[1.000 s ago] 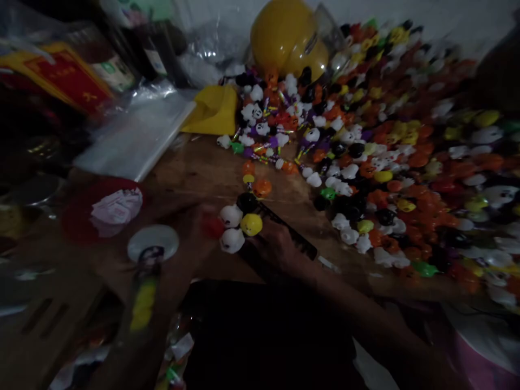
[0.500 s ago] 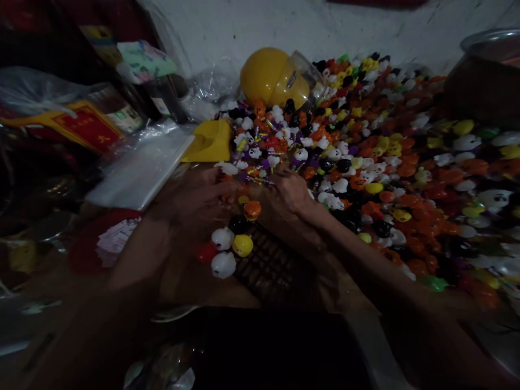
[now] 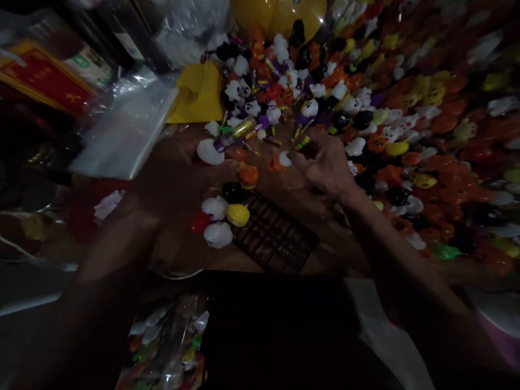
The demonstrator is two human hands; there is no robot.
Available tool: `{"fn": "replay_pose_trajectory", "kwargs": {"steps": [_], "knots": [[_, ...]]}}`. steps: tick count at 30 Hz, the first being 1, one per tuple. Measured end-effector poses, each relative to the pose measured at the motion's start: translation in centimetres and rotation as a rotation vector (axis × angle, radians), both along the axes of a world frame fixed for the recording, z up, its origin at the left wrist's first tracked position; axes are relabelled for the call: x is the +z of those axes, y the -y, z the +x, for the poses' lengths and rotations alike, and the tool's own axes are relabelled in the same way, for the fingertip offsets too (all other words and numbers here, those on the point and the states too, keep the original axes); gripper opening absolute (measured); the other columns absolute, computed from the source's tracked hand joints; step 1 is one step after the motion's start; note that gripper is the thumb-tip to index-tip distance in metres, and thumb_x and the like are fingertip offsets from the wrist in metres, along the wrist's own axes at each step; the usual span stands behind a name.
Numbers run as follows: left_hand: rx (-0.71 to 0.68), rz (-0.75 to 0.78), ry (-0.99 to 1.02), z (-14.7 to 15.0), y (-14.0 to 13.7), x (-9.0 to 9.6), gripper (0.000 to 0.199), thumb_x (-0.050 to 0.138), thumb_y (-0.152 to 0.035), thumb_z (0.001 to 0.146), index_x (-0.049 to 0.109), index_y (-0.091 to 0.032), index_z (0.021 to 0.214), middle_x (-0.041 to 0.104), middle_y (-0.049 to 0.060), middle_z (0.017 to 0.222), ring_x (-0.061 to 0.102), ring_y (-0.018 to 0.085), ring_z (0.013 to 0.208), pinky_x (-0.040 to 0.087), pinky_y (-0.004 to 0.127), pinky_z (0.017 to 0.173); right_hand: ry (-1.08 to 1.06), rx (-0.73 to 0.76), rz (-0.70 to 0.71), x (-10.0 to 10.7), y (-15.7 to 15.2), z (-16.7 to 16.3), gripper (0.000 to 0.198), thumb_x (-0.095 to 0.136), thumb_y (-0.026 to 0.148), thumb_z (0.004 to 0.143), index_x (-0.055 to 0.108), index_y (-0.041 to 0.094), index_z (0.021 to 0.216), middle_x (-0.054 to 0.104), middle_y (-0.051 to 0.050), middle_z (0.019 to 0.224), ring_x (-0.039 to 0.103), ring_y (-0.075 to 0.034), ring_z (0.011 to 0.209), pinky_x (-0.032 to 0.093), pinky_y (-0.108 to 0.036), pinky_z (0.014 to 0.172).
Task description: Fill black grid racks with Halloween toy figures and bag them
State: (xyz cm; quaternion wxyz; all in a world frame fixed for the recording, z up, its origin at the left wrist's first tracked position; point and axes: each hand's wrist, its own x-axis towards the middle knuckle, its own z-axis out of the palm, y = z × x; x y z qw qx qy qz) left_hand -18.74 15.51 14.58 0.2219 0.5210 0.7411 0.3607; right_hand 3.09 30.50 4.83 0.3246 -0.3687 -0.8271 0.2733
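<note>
My left hand is closed around a white-topped toy tube, purple and clear with coloured bits inside, which points up and to the right. My right hand has its fingers curled into a pinch. By its fingertips are a small white and orange piece and some yellow-green bits; what it grips is unclear. Below my left hand lie several round toy heads: an orange one, a black one, a yellow one, a red one and white ones.
A dark gridded tray lies near the table's front edge. Small toy figures are heaped across the right and back. To the left are a yellow scoop, clear plastic bags and a red dish holding paper slips.
The view has tipped downward. My left hand now shows the toy tube raised in it. My right hand has moved right, away from my left, its fingers curled.
</note>
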Motion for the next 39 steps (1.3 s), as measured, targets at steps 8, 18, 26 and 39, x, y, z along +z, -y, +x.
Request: {"fn": "replay_pose_trajectory", "kwargs": {"steps": [8, 18, 26, 39], "knots": [[-0.177, 0.029, -0.287, 2.8, 4.7, -1.7, 0.04, 0.063, -0.036, 0.084, 0.074, -0.026, 0.122, 0.073, 0.001, 0.13, 0.065, 0.024, 0.127, 0.047, 0.039, 0.116, 0.23, -0.107, -0.029, -3.7, 8.4, 3.3, 0.013, 0.06, 0.025, 0.096, 0.07, 0.018, 0.097, 0.073, -0.01, 0.096, 0.062, -0.025, 0.092, 0.048, -0.039, 0.086], [0.042, -0.248, -0.147, 3.0, 4.1, -0.9, 0.014, 0.066, -0.033, 0.082, 0.072, -0.02, 0.081, 0.072, -0.001, 0.069, 0.065, 0.018, 0.067, 0.043, 0.026, 0.056, 0.537, -0.052, 0.045, -2.8, 8.6, 2.7, 0.028, 0.05, 0.012, 0.095, 0.075, 0.014, 0.109, 0.07, -0.014, 0.105, 0.062, -0.024, 0.089, 0.043, -0.033, 0.072], [0.099, -0.311, -0.128, 2.1, 4.0, -1.5, 0.029, 0.066, -0.048, 0.079, 0.068, -0.021, 0.087, 0.069, -0.002, 0.071, 0.064, 0.019, 0.068, 0.042, 0.026, 0.055, 0.316, -0.119, -0.197, -2.0, 9.3, 3.3, 0.018, 0.069, 0.018, 0.087, 0.073, 0.015, 0.104, 0.075, -0.006, 0.091, 0.066, -0.019, 0.076, 0.043, -0.028, 0.067], [0.104, -0.345, -0.175, 3.0, 3.3, -0.9, 0.017, 0.068, -0.031, 0.086, 0.065, -0.017, 0.077, 0.065, -0.001, 0.063, 0.061, 0.017, 0.065, 0.037, 0.026, 0.058, -0.115, 0.219, -0.347, -2.9, 10.7, -1.6, 0.022, 0.058, 0.035, 0.099, 0.076, 0.023, 0.102, 0.078, -0.001, 0.099, 0.071, -0.021, 0.093, 0.058, -0.035, 0.087]]}}
